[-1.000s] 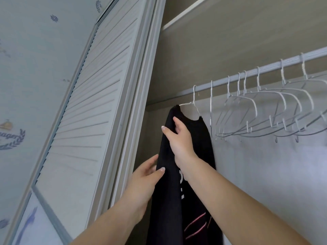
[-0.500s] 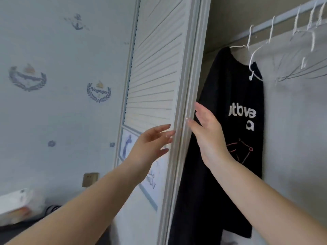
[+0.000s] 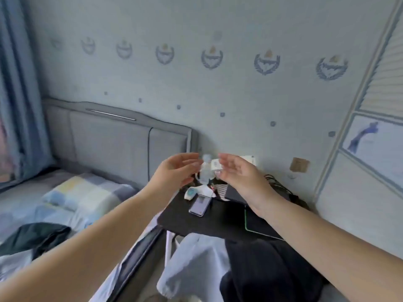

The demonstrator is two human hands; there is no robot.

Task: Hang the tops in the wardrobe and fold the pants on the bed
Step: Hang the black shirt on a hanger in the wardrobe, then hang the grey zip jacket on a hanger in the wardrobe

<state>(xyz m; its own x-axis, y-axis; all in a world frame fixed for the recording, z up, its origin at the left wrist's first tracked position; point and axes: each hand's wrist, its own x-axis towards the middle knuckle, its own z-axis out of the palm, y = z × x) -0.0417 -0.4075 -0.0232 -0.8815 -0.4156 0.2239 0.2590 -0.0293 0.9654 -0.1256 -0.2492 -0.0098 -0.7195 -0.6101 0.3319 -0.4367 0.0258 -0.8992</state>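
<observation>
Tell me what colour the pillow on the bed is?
Checked pale blue, yellow and grey pillow, head view.

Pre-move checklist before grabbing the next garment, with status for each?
1. Left hand free: ok, fingers relaxed, holding nothing.
2. Right hand free: ok, open, holding nothing.
3. Garments in view: ok, dark garment on the bed; pale garment and black garment hang below the nightstand.
4. Top or pants: cannot tell, all crumpled.
5. Folding space on bed: cannot tell, only part of it shows.
6. Wardrobe rail: cannot tell, only the door shows.
</observation>
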